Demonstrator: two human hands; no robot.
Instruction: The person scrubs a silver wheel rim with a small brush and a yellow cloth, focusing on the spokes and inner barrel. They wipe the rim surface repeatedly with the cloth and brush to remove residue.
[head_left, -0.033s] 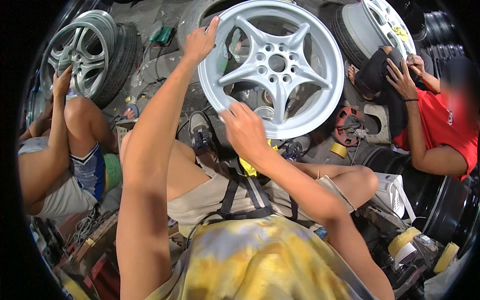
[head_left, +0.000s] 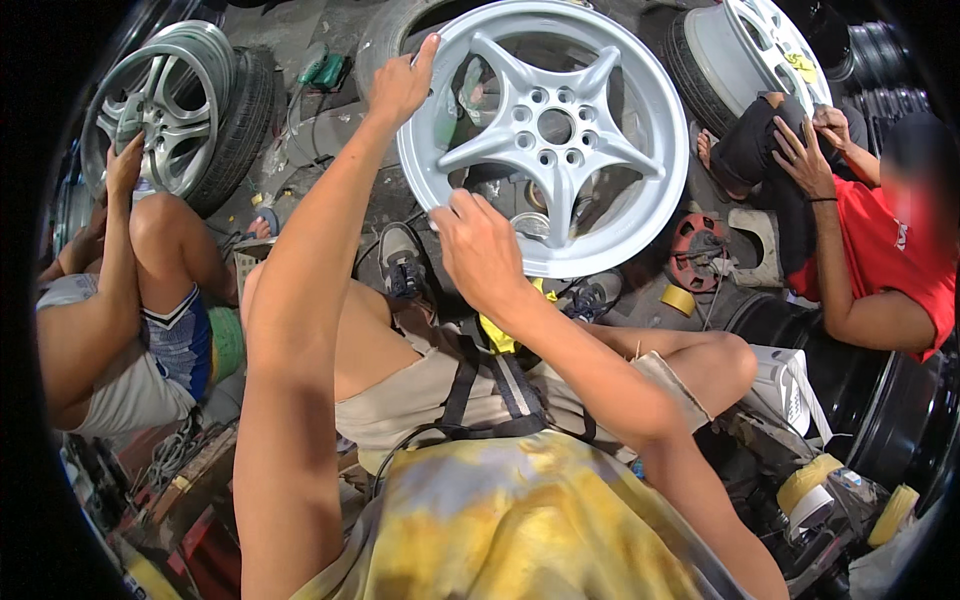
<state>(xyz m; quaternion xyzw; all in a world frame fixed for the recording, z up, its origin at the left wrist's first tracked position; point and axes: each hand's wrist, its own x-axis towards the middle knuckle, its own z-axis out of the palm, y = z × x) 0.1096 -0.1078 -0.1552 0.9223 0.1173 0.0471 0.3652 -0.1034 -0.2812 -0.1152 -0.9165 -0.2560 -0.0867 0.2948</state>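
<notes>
A light silver-grey wheel rim (head_left: 560, 210) with broad spokes stands in front of me, its face toward me. My left hand (head_left: 402, 82) is closed on the rim's upper left edge, thumb pointing up. At the rim's lower left edge, my right hand (head_left: 482, 240) is closed, with the fingers bent together. A small whitish bit shows at its fingertips, too small to name. Behind the rim lies a tyre (head_left: 385, 40), partly hidden.
At left, a person's hand (head_left: 125, 165) works at another silver rim (head_left: 190, 150) on a tyre. At right sits a person in a red shirt (head_left: 880, 250) beside a rim (head_left: 715, 65). A red reel (head_left: 697, 250) and yellow tape roll (head_left: 678, 299) lie on the floor.
My right hand has shifted slightly left and up along the rim's edge. My left hand keeps its place on the rim.
</notes>
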